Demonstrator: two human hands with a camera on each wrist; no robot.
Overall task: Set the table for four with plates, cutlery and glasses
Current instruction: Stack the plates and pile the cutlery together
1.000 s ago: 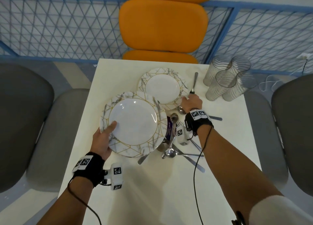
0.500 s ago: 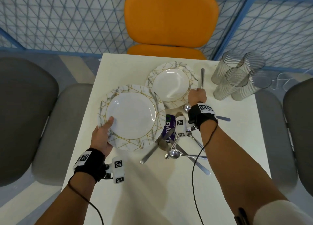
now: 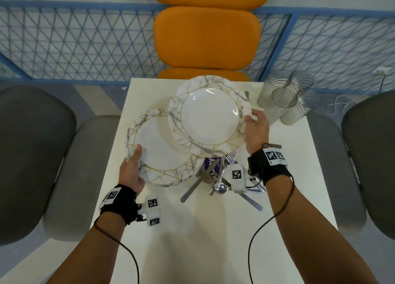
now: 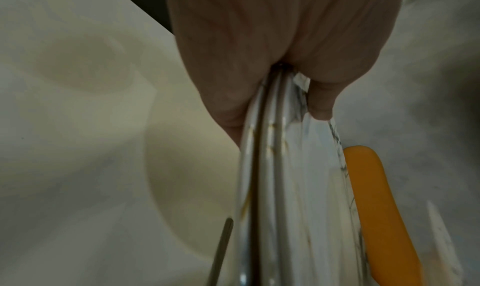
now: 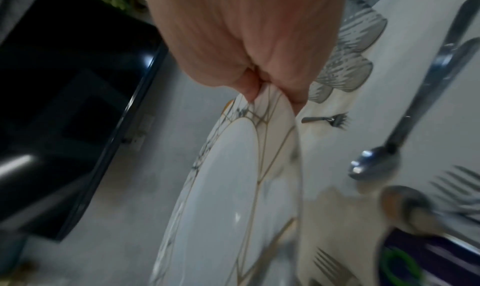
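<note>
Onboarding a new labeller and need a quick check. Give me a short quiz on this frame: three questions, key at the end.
1. True or false: the right hand pinches a plate by its rim.
2. How many glasses stand on the table? A two, B four, C six.
3. Fill in: the left hand holds a stack of ___.
Key: 1 true; 2 B; 3 plates.

Plate stack (image 4: 280, 188) blurred — count unclear (cutlery (image 3: 215, 176) partly hidden).
</note>
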